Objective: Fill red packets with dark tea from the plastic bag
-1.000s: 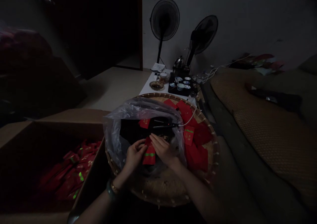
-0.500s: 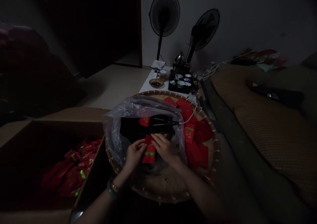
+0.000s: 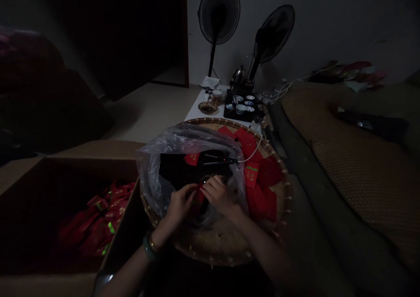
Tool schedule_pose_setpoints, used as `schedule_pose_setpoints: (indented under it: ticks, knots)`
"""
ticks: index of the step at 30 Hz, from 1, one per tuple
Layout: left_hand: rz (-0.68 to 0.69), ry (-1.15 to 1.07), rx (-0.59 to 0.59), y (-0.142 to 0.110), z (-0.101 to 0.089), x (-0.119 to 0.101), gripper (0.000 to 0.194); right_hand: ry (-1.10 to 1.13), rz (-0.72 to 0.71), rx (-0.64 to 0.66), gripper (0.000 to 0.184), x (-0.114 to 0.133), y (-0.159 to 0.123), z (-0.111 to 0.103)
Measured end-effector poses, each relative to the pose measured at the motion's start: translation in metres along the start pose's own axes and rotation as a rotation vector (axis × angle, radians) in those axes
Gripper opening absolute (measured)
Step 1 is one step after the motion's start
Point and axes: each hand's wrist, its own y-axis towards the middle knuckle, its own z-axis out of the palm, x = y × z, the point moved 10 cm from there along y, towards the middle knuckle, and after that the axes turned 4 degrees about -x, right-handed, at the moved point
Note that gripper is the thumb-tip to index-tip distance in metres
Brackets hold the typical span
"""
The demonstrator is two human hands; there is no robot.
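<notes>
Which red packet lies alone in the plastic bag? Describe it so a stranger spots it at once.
Find the round woven basket beside the cardboard box. In it sits the plastic bag; the packet lies on dark contents near the bag's far side. Unlike the packets heaped to its right, it lies by itself.

place: home living room | signs: sofa cushion (image 3: 341, 157), standing fans (image 3: 218, 12), tea set (image 3: 239, 106)

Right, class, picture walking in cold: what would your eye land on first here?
The red packets spread on the round woven tray catch the eye first, with more heaped in the cardboard box at lower left. The left hand and right hand pinch a red packet above a clear plastic bag. Two black fans stand behind.
</notes>
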Motion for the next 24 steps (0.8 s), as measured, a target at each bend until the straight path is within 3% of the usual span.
schedule_pose_setpoints:
  ticks: [2,5,9,12,17,24]
  knots:
    - [-0.023,-0.022,0.016,0.001,0.000,0.002,0.034,0.098,-0.004,-0.021,0.017,0.000,0.001,-0.005]
    - [-0.087,-0.086,0.062,0.004,0.000,0.011,0.043,0.232,0.126,-0.102,0.008,-0.013,0.001,-0.019]
    - [-0.112,-0.150,0.176,0.004,0.010,0.016,0.035,0.278,0.171,-0.131,0.004,-0.018,-0.002,-0.028]
    - [-0.128,-0.110,0.176,0.004,0.012,0.018,0.033,0.249,0.204,-0.096,0.008,-0.021,-0.005,-0.022]
    - [-0.086,-0.149,0.153,0.003,0.011,0.013,0.034,0.264,0.389,-0.080,0.015,-0.044,-0.011,-0.012]
    - [-0.144,-0.220,0.202,0.002,0.012,0.025,0.038,0.259,0.432,-0.076,0.009,-0.053,-0.018,-0.008]
